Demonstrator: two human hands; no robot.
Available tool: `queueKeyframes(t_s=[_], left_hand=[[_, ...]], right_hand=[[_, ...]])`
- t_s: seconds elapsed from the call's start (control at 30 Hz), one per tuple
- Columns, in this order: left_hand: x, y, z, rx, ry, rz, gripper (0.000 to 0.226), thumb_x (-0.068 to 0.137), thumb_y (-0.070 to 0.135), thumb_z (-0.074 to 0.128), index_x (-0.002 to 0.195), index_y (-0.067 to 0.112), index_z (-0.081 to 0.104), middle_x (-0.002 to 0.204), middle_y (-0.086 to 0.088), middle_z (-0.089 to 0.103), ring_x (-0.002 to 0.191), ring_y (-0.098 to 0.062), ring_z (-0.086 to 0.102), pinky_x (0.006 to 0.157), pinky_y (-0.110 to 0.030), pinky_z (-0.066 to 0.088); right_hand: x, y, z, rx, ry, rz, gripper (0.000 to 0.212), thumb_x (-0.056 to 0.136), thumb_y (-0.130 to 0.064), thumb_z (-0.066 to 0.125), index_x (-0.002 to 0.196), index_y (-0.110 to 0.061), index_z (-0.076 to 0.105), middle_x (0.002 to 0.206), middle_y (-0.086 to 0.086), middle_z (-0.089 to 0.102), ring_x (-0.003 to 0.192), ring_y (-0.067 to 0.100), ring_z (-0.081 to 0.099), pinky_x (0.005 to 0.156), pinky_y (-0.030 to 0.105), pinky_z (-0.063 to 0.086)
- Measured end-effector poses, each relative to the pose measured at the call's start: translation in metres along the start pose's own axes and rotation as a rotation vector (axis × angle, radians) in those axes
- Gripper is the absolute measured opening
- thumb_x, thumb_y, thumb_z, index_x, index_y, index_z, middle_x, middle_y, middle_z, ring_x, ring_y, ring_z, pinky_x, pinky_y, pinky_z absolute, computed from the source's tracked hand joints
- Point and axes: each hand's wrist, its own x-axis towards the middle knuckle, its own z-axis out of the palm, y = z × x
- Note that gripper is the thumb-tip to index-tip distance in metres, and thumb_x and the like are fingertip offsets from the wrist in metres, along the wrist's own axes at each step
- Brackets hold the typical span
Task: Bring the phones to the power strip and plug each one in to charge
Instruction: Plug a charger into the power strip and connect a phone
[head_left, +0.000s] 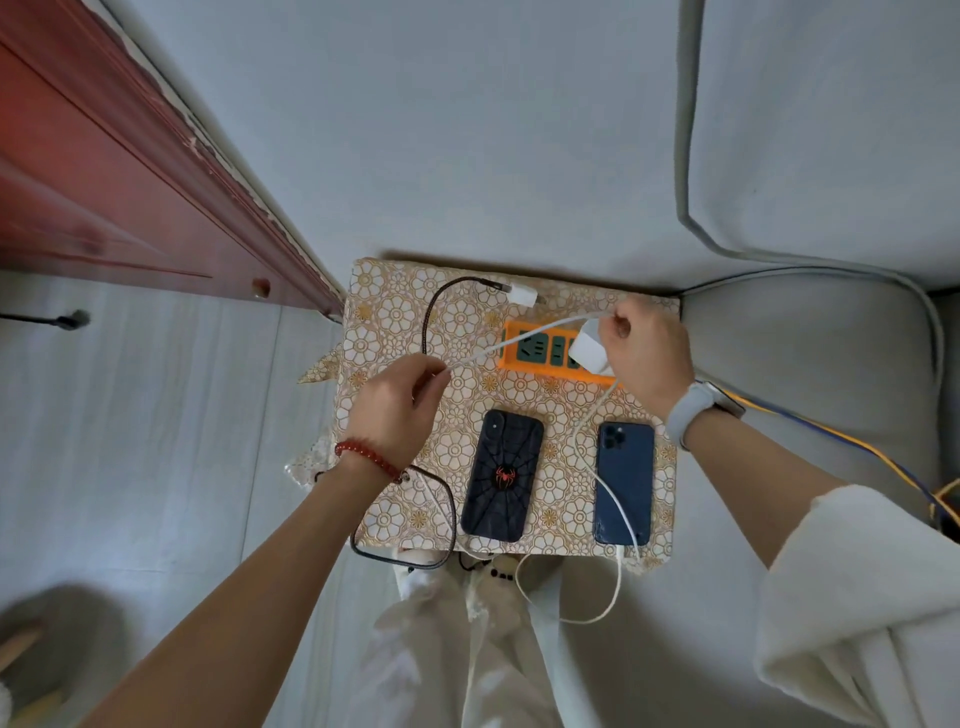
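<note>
While pinching the white cable (524, 340) between thumb and curled fingers, left hand (397, 410) hovered over the left part of the flower-patterned table (550, 410), red bead bracelet (366, 460) on its wrist. Right hand (647, 356), fingers curled round the white charger (589, 351), held that block at the right end of the orange power strip (550, 353); could not tell whether its prongs sat in a socket. Wore a pale watch (691, 410) on that wrist. Stretched taut between the 2 sets of fingers, the white cable crossed over the strip's dark sockets. Just below the left fingers, toward the body: black phone (504, 475) with a red spider on its back, lying face down. Below the right fingers, just beside that first one: blue phone (623, 483), also face down, a run of white cable lying across it and looping off the near table edge. Beyond the left fingertips, on the far part of the table: a second white charger (522, 296), untouched, joined to a dark braided cable (431, 322) that curved back past the left hand and off the near edge. To the left of the left hand, well apart: a red wooden door (119, 171). Past the right hand: a grey sofa (810, 353).
</note>
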Motion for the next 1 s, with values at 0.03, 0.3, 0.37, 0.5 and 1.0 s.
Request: queueKeyframes(t_s=[0.03,0.3,0.37,0.5,1.0], left_hand=[[0.003,0.001,0.001,-0.002,0.0,-0.005,0.013,0.088,0.016,0.055,0.09,0.007,0.064,0.077,-0.002,0.062,0.069,-0.02,0.06,0.064,-0.04,0.055],[0.02,0.011,0.009,0.016,0.014,0.014,0.013,0.088,0.017,0.054,0.088,0.008,0.064,0.075,0.003,0.059,0.065,-0.015,0.056,0.062,-0.027,0.049],[0.021,0.013,0.013,0.011,0.006,0.015,0.013,0.088,0.017,0.055,0.089,0.008,0.063,0.076,0.005,0.057,0.066,-0.013,0.054,0.059,-0.022,0.045],[0.023,0.015,0.018,0.005,-0.004,0.016,0.014,0.088,0.018,0.054,0.091,0.008,0.064,0.078,0.005,0.057,0.066,-0.012,0.053,0.059,-0.02,0.043],[0.022,0.01,0.018,0.012,0.038,-0.006,0.013,0.088,0.017,0.055,0.09,0.008,0.064,0.075,0.005,0.056,0.062,-0.008,0.049,0.056,-0.013,0.04]], right_hand=[[0.002,0.0,0.001,0.027,-0.016,0.02,0.022,0.089,-0.013,0.048,0.086,0.002,0.063,0.08,0.022,0.067,0.076,0.036,0.06,0.066,0.034,0.041],[0.007,0.006,0.004,-0.031,-0.069,0.103,0.023,0.09,-0.014,0.043,0.089,0.002,0.06,0.086,0.022,0.066,0.08,0.038,0.058,0.066,0.036,0.044],[0.006,0.009,0.0,-0.131,-0.098,0.086,0.023,0.09,-0.016,0.043,0.09,0.001,0.059,0.084,0.022,0.065,0.078,0.038,0.058,0.066,0.04,0.048],[0.005,0.01,-0.004,-0.257,-0.096,0.023,0.025,0.092,-0.019,0.042,0.091,0.001,0.056,0.086,0.023,0.062,0.08,0.037,0.056,0.066,0.039,0.042],[0.004,0.006,-0.004,-0.246,-0.193,-0.05,0.02,0.092,-0.017,0.041,0.092,-0.003,0.055,0.083,0.019,0.065,0.076,0.035,0.058,0.077,0.039,0.039]])
